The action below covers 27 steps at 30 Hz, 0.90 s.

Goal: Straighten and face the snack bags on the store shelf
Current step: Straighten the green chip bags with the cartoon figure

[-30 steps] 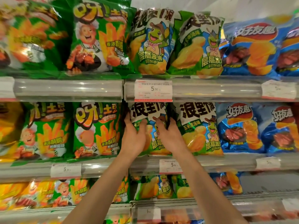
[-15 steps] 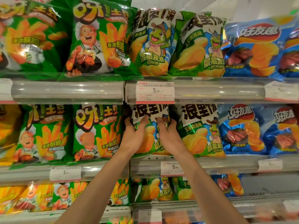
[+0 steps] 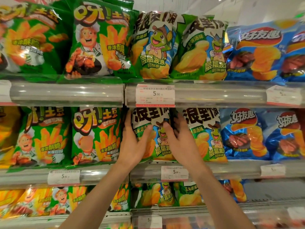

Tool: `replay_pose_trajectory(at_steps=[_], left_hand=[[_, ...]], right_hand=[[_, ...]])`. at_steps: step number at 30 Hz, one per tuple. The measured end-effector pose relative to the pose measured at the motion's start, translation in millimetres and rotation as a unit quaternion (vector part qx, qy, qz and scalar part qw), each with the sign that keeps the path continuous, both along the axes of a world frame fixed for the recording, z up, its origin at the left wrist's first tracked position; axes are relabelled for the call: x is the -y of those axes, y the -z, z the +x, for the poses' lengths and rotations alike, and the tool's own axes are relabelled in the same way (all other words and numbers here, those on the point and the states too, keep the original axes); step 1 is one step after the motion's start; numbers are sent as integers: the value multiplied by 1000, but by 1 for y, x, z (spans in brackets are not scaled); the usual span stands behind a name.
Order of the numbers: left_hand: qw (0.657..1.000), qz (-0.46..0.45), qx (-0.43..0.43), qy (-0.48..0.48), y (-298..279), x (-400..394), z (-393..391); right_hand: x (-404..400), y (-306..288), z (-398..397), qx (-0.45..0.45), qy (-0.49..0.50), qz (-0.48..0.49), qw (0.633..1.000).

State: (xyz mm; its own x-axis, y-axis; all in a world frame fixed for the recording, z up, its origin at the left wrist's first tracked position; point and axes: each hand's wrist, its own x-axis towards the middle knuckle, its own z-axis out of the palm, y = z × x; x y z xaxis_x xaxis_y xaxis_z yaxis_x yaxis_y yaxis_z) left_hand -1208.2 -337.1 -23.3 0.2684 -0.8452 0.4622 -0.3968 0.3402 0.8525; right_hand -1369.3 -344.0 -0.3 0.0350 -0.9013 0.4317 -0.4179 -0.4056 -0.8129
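A green and white chip bag with a cartoon frog [image 3: 157, 129] stands upright on the middle shelf [image 3: 214, 169], its front facing out. My left hand [image 3: 134, 142] grips its left edge, fingers behind the side and thumb on the front. My right hand [image 3: 179, 139] lies on its right side, fingers spread and blurred, between this bag and the matching frog bag [image 3: 209, 134] to the right. I cannot tell whether the right hand grips the bag or only touches it.
Green fries bags [image 3: 94, 134] stand to the left, blue chip bags [image 3: 242, 134] to the right. The upper shelf [image 3: 66, 93] carries the same brands, and a price tag [image 3: 155, 95] hangs just above my hands. More bags fill the lower shelf [image 3: 155, 195].
The view has shifted down slightly. My right hand's fingers have spread and moved along the bag's right side; my left hand keeps its hold on the left edge.
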Motion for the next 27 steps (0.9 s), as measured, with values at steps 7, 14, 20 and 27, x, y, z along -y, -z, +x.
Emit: replay_pose_trajectory(at_steps=[7, 14, 20, 27], left_hand=[[998, 27, 60, 11, 7, -3, -1], [997, 39, 60, 14, 6, -4, -4], [996, 49, 69, 8, 4, -11, -11], [996, 58, 72, 21, 1, -10, -3]], right_hand=[[8, 22, -62, -263, 266, -131, 918], [24, 31, -84, -282, 226, -143, 921], [22, 40, -83, -286, 244, -148, 915], [11, 29, -93, -235, 177, -114, 949]])
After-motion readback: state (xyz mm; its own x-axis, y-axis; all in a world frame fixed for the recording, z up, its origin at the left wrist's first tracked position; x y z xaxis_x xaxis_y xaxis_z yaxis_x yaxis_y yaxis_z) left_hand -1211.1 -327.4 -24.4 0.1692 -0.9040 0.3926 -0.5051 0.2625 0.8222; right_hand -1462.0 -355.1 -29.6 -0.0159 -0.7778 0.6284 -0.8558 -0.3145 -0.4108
